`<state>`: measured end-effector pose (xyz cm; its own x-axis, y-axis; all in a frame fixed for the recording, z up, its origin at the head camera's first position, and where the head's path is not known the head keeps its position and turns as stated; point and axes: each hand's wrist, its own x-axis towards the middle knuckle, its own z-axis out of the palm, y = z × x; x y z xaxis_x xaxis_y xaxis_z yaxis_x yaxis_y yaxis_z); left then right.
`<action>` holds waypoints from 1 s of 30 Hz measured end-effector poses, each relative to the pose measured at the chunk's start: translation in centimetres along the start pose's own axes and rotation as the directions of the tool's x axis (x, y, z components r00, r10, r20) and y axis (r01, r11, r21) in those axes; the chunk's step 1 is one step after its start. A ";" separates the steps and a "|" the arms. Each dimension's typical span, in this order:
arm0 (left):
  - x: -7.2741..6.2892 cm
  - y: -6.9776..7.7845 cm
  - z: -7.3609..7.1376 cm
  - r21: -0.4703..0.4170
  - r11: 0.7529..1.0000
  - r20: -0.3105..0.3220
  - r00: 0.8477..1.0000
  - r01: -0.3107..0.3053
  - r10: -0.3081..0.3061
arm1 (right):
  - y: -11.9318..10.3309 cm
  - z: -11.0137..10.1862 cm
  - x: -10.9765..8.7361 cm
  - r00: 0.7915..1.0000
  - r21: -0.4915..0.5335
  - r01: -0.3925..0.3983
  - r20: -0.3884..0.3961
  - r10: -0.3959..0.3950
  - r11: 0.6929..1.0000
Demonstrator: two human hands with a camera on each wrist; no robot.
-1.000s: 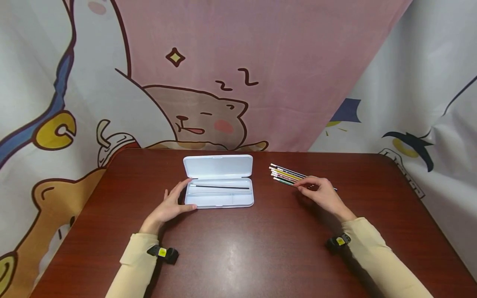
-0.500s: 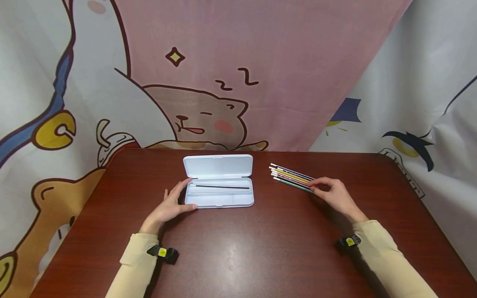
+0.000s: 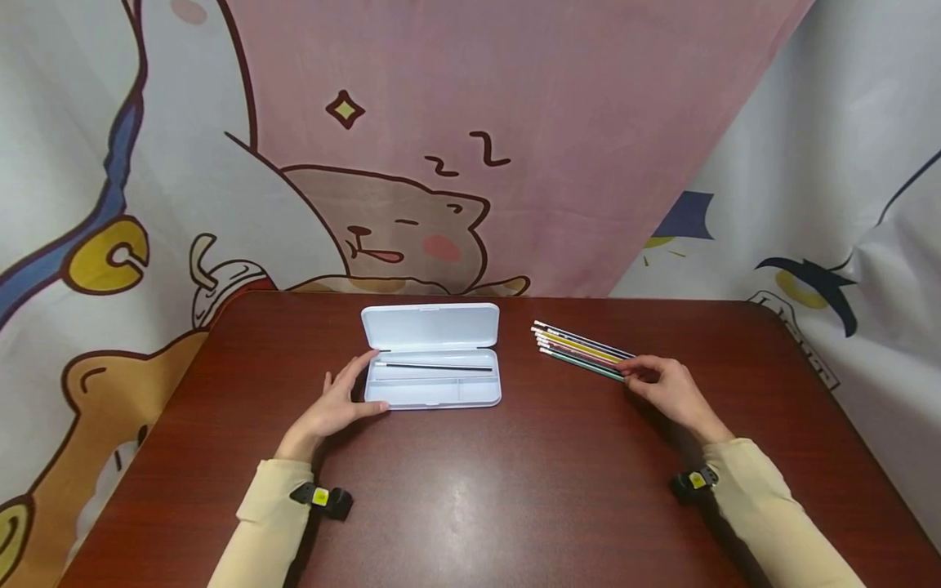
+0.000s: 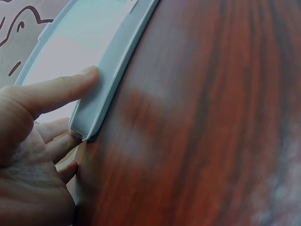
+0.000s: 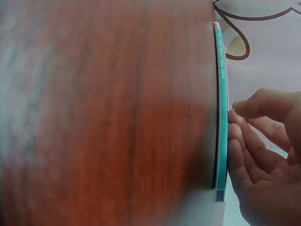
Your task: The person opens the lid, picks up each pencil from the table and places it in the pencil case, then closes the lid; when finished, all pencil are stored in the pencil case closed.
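Observation:
A pale blue pencil case lies on the table with its lid raised, and one dark pencil rests in its back compartment. My left hand holds the case's left end, thumb on the front rim and fingers at the left side and back corner. To the right of the case, several pencils in different colours lie side by side, white tips toward the case. My right hand is at their right ends, fingertips touching them from above and hiding some ends. A green pencil is nearest the right wrist camera.
The dark red wooden table reaches back to a cartoon-print cloth hanging behind it. A black wrist camera sits on each forearm.
My right hand has slid right along the pencils toward their far ends, uncovering more of their length. The pencils stay nearly in place. My left hand and the case have not moved.

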<state>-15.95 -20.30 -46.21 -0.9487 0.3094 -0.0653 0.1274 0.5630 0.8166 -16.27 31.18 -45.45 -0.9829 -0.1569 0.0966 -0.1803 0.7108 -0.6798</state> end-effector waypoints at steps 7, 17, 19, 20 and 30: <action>0.0 0.1 0.0 0.003 1.000 -0.001 1.000 0.006 -0.006 | -0.2 0.1 0.1 0.999 -0.051 0.029 0.019 -0.028 0.998; 0.0 -0.1 0.1 0.000 1.000 -0.014 1.000 -0.012 0.012 | -0.5 0.8 0.2 0.999 -0.041 0.044 0.033 -0.043 0.998; 0.0 -0.2 0.1 0.002 1.000 -0.012 1.000 -0.006 0.006 | -0.4 0.9 0.2 0.999 -0.044 0.049 0.024 -0.048 0.998; 0.0 -0.2 0.1 0.002 1.000 -0.011 1.000 -0.004 0.004 | -0.4 1.0 0.2 0.998 -0.044 0.051 0.022 -0.050 0.998; 0.0 -0.2 0.0 0.005 1.000 -0.003 1.000 0.007 -0.007 | -0.4 1.1 0.4 0.995 0.026 0.098 -0.031 -0.098 0.995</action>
<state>-15.95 -20.35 -46.37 -0.9505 0.3031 -0.0689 0.1226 0.5691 0.8131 -16.57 30.09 -45.95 -0.9613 -0.2040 0.1852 -0.2751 0.6740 -0.6855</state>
